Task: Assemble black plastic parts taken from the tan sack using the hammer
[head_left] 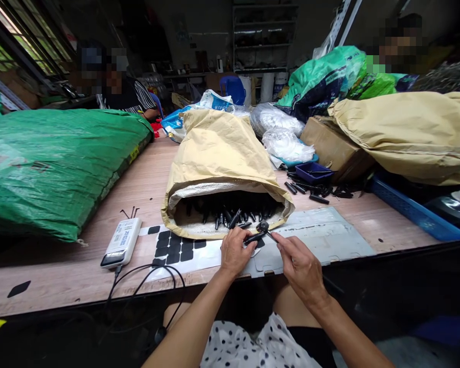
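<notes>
My left hand point(235, 251), at the table's front edge, has its fingers closed around a slim black part point(254, 238). Just to its right, my right hand point(302, 263) pinches a dark tool point(263, 226) with a rounded head, which meets the black part or lies very near it. Behind both hands a tan sack point(220, 153) lies with its mouth towards me, and many black pieces point(230, 217) show inside. A grey board point(314, 240) lies under and beside my hands. The fingertips are small in view.
A white power bank point(121, 242) with cables and a sheet of black squares point(174, 248) lie left. A large green sack point(61, 168) fills the far left. Black parts point(319, 199), a purple tray point(314, 173), a cardboard box point(333, 148) and a blue basket point(406, 207) stand right. Two people are beyond.
</notes>
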`<action>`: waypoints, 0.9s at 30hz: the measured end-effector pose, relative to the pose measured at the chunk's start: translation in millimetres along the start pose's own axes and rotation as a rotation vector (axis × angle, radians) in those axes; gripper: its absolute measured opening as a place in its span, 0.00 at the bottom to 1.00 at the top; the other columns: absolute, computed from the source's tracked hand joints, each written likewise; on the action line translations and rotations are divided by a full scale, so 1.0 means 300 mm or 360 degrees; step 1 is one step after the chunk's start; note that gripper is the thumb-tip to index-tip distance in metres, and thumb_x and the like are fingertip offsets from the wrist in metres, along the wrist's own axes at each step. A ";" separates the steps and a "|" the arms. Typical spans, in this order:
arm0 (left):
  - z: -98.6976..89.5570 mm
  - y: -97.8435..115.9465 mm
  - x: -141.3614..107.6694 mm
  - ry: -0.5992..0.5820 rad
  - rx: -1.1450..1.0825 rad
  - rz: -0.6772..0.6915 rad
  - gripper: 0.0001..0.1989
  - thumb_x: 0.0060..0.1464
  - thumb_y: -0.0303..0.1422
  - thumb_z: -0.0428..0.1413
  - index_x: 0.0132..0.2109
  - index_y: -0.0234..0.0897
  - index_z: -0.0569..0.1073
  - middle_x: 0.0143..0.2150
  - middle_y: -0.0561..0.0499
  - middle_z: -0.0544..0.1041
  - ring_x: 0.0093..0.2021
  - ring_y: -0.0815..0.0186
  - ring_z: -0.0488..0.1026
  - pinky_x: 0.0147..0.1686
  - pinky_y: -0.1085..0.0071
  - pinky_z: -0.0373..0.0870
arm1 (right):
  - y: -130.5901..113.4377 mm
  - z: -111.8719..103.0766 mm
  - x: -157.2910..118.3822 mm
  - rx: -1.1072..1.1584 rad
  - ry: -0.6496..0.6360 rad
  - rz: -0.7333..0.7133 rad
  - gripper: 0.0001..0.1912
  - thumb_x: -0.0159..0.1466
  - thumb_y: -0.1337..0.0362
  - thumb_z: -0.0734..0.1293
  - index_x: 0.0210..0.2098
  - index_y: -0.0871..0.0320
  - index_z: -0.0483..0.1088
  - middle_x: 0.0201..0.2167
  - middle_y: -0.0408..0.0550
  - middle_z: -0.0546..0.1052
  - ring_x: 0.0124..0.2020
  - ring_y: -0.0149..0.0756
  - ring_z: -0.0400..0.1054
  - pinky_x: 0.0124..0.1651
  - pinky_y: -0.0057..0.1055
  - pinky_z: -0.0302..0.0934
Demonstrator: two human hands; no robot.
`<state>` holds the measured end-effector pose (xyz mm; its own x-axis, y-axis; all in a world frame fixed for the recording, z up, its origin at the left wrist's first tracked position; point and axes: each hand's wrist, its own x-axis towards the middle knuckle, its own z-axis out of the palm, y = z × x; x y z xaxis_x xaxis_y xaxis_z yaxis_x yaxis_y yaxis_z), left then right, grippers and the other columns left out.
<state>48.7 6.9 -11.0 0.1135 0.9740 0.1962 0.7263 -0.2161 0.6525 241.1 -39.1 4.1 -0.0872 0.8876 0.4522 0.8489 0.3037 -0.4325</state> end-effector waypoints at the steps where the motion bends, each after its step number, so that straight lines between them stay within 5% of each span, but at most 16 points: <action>1: 0.000 0.000 0.000 0.0003 -0.0003 0.0000 0.08 0.54 0.31 0.65 0.42 0.42 0.77 0.40 0.53 0.74 0.44 0.62 0.70 0.44 0.66 0.64 | -0.001 0.001 -0.001 -0.0034 -0.0014 -0.0008 0.21 0.72 0.67 0.57 0.60 0.46 0.71 0.36 0.46 0.77 0.39 0.36 0.72 0.41 0.29 0.63; 14: -0.008 0.006 -0.005 0.0021 -0.0017 -0.0027 0.08 0.54 0.31 0.64 0.42 0.42 0.75 0.40 0.53 0.74 0.44 0.62 0.70 0.44 0.66 0.64 | -0.043 0.006 0.001 -0.0024 -0.0156 -0.0043 0.20 0.72 0.67 0.57 0.58 0.48 0.71 0.36 0.45 0.76 0.40 0.35 0.71 0.41 0.29 0.62; 21: -0.013 0.008 -0.004 -0.0010 -0.0058 -0.0066 0.11 0.50 0.26 0.63 0.41 0.42 0.75 0.40 0.53 0.74 0.44 0.61 0.70 0.45 0.65 0.65 | 0.107 -0.003 0.091 -0.0230 0.0106 0.0068 0.17 0.70 0.64 0.60 0.54 0.52 0.74 0.39 0.48 0.78 0.42 0.41 0.69 0.46 0.34 0.60; 27: -0.019 0.005 -0.003 -0.0012 -0.0149 -0.0096 0.11 0.49 0.24 0.61 0.41 0.42 0.75 0.39 0.53 0.74 0.41 0.62 0.70 0.43 0.66 0.65 | 0.213 0.042 0.089 -0.0521 0.0118 0.0054 0.16 0.68 0.68 0.62 0.50 0.54 0.77 0.36 0.49 0.77 0.38 0.41 0.65 0.42 0.35 0.55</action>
<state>45.8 5.3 -5.9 0.0769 0.9858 0.1491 0.6654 -0.1621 0.7287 286.5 8.4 -21.2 -0.0279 0.8640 0.5027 0.9741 0.1363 -0.1802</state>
